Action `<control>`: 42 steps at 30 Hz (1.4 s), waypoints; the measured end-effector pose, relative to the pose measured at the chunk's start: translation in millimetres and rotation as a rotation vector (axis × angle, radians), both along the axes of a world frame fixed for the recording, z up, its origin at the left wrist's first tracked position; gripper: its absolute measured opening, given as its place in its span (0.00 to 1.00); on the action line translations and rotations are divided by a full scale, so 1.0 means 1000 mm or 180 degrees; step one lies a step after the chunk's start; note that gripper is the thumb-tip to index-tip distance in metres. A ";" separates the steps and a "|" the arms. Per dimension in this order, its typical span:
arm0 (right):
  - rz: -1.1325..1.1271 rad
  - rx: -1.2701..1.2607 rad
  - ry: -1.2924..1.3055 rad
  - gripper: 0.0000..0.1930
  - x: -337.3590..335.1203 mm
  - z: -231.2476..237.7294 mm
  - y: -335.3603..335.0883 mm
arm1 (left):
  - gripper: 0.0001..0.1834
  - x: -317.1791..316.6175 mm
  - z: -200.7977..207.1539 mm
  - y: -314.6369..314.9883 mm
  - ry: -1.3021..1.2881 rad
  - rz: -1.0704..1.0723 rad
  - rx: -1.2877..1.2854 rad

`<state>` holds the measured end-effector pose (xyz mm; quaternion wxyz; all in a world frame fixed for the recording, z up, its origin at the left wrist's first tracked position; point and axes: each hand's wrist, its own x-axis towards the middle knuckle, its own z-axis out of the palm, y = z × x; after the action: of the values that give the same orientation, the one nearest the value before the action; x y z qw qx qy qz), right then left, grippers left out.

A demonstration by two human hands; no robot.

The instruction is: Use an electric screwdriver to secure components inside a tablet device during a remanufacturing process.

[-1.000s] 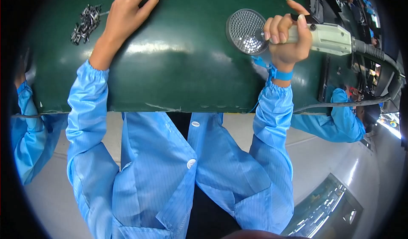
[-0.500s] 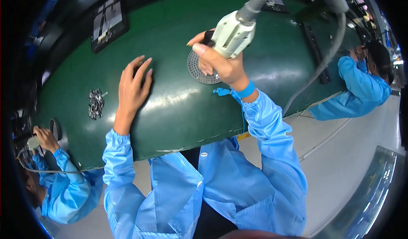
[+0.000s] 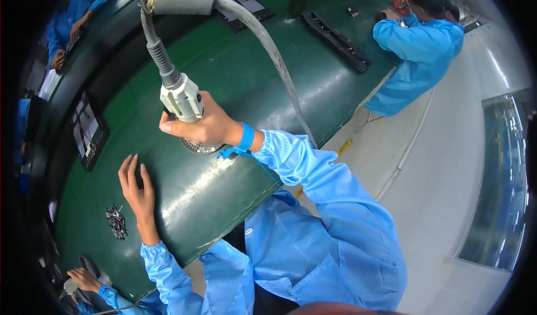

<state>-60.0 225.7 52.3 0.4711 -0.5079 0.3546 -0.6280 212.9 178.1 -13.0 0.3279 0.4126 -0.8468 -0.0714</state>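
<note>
My right hand (image 3: 210, 126) is wrapped around the pale electric screwdriver (image 3: 182, 99), which has a ribbed cable end (image 3: 161, 60) at its top. Its tip is hidden by the hand. Just below that hand, a round grey dish full of small holes (image 3: 202, 148) shows in part on the green bench top (image 3: 179, 192). A blue band (image 3: 246, 137) circles my right wrist. My left hand (image 3: 139, 194) rests on the bench with fingers spread, holding nothing. Left of it lies a heap of small dark and silver parts (image 3: 116, 223), which look like screws.
A flat panel in a black frame (image 3: 88, 130) lies at the far left, and another (image 3: 246, 4) farther back. A long black bar (image 3: 337, 42) is on the right. A thick grey cable (image 3: 274, 52) arcs beside my right arm. Co-workers in blue sit at right (image 3: 414, 49) and lower left (image 3: 114, 298).
The view has swung to the right, shifting the bench in the picture. My right hand still grips the screwdriver over the dish; my left stays open beside the heap.
</note>
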 end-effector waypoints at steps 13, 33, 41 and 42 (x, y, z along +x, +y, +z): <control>-0.0112 -0.0171 0.0144 0.07 -0.016 -0.008 0.001 | 0.21 -0.136 0.012 -0.098 0.1579 -0.0525 0.0781; -0.0309 -0.0238 0.0319 0.08 -0.036 -0.019 -0.014 | 0.42 -0.417 -0.008 -0.245 0.0538 -0.0257 0.2777; -0.0402 -0.0325 0.0105 0.07 -0.019 -0.033 -0.014 | 0.18 -0.374 -0.064 -0.308 0.0165 0.0362 0.1278; -0.0398 -0.0031 -0.0088 0.06 -0.024 -0.029 -0.009 | 0.25 -0.356 -0.045 -0.289 0.0413 -0.1157 0.1449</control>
<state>-84.5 216.8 23.7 0.4334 -0.4782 0.3761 -0.6649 -143.5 -110.5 -57.7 0.2623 0.3117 -0.8463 -0.3432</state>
